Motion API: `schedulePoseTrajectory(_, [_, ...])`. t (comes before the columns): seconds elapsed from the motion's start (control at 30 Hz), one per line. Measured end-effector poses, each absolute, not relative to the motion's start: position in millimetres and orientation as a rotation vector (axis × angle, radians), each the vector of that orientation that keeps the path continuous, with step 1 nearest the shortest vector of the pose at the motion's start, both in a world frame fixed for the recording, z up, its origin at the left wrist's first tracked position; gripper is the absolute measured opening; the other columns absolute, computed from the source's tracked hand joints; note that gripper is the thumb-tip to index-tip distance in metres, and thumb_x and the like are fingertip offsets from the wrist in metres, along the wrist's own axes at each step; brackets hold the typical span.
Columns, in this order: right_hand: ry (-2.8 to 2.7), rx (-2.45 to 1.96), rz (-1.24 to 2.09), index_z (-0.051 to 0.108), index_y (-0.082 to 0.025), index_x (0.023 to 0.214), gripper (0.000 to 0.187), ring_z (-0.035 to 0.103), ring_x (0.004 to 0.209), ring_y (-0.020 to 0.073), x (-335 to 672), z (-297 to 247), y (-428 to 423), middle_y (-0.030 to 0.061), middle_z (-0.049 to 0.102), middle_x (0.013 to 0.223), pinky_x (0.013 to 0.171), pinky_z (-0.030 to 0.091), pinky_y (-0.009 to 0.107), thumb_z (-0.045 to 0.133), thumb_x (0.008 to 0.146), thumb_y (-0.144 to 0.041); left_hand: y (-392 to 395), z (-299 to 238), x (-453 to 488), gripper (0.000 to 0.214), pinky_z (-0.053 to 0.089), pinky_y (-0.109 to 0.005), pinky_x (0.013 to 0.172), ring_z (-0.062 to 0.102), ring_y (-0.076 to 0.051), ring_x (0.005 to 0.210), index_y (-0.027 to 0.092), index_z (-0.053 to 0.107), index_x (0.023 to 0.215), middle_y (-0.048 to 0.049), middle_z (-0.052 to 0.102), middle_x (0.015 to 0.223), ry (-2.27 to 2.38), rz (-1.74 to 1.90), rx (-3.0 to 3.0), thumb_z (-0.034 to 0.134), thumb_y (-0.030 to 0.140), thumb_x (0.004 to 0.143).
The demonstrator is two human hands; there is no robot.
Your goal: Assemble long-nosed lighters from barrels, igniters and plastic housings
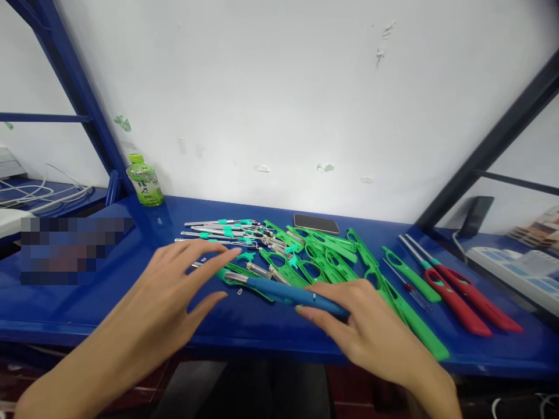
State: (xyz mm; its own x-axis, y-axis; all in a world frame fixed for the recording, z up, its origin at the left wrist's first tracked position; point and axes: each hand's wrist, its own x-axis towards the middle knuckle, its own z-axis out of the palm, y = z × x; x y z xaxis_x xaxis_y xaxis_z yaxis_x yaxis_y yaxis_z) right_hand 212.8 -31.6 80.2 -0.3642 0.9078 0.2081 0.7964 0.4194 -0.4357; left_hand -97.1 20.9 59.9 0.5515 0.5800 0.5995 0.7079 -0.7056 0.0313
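Note:
My right hand [353, 320] is closed around the blue body of a long-nosed lighter [288, 289], held level above the table's front part. Its metal nose points left, toward my left hand [179, 285]. That hand's thumb and fingers are apart around the nose end, and no grip on it shows. Beneath and behind the lighter lie green lighter shell halves [332, 262], some with small clear and metal parts in or beside them. Metal lighter tubes [218, 228] with teal pieces are heaped behind my left hand, which hides part of them.
Two red lighters [463, 297], a green-handled one [413, 276] and a thin red-and-clear screwdriver [408, 288] lie to the right. A phone [316, 223] rests by the wall. A green tea bottle [145, 181] stands at back left. Blue rack posts [81, 81] flank the blue table [126, 262].

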Motion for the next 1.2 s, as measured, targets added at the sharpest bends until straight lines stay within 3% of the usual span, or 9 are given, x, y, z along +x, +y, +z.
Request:
schedulePoseTrajectory(0.17, [-2.269,-1.474,0.475,0.072,-0.024,0.086,0.046,0.055,0.059,0.0143,223.7,78.2,-31.7,-0.0035,0.065,0.067,0.062,0.035,0.032,0.05,0.109,-0.056,24.9,63.8,-97.8,0.02,0.049,-0.04,0.094,0.066,-0.025,0.107,0.029,0.07,0.123,-0.0026,0.074,0.114,-0.948,-0.948,-2.583,0.057,0.027,0.108])
schedulePoseTrajectory(0.4, [-2.255,-1.522,0.68,0.062,-0.023,0.077,0.046,0.049,0.062,0.0132,218.5,75.8,-29.9,-0.0053,0.059,0.067,0.061,0.03,0.033,0.053,0.108,-0.056,7.4,52.5,-70.5,0.023,0.047,-0.038,0.101,0.067,-0.022,0.109,0.022,0.061,0.132,-0.0039,0.073,0.117,-0.915,-0.871,-2.742,0.047,0.022,0.114])
schedulePoseTrajectory(0.53, [-2.234,-1.524,0.743,0.062,-0.024,0.076,0.045,0.053,0.067,0.0151,217.1,76.2,-31.1,-0.0048,0.06,0.067,0.064,0.033,0.032,0.055,0.107,-0.055,8.7,47.7,-69.1,0.021,0.049,-0.039,0.094,0.067,-0.023,0.102,0.022,0.06,0.129,-0.0043,0.072,0.112,-0.879,-0.821,-2.747,0.046,0.025,0.115])
schedulePoseTrajectory(0.8, [-2.178,-1.45,0.873,0.067,-0.025,0.077,0.04,0.062,0.07,0.0156,218.0,85.7,-38.5,-0.0057,0.071,0.07,0.076,0.041,0.032,0.057,0.106,-0.051,-0.4,52.3,-59.8,0.018,0.053,-0.034,0.082,0.068,-0.021,0.093,0.017,0.06,0.124,-0.0071,0.073,0.107,-0.759,-1.029,-2.707,0.047,0.014,0.112])
schedulePoseTrajectory(0.97, [-2.19,-1.498,0.851,0.074,-0.028,0.086,0.037,0.064,0.072,0.0189,220.5,87.4,-42.2,-0.0041,0.073,0.067,0.074,0.042,0.034,0.058,0.104,-0.055,-5.6,52.7,-56.5,0.021,0.053,-0.032,0.074,0.071,-0.019,0.084,0.019,0.061,0.113,-0.0049,0.074,0.099,-0.771,-1.045,-2.781,0.047,0.005,0.107])
schedulePoseTrajectory(1.1, [-2.203,-1.456,0.779,0.074,-0.027,0.082,0.035,0.063,0.071,0.0186,218.9,88.1,-40.5,-0.0033,0.073,0.067,0.076,0.042,0.035,0.061,0.103,-0.052,-6.1,55.8,-57.0,0.022,0.053,-0.031,0.07,0.071,-0.018,0.082,0.019,0.062,0.114,-0.0047,0.076,0.1,-0.794,-1.07,-2.773,0.047,0.005,0.106])
schedulePoseTrajectory(1.2, [-2.13,-1.339,0.974,0.074,-0.024,0.083,0.033,0.061,0.063,0.0157,220.6,85.4,-36.0,-0.0033,0.07,0.061,0.071,0.043,0.032,0.065,0.102,-0.05,-12.1,58.0,-59.7,0.028,0.054,-0.03,0.074,0.071,-0.017,0.083,0.018,0.063,0.12,-0.004,0.076,0.1,-0.759,-1.107,-2.726,0.05,0.0,0.102])
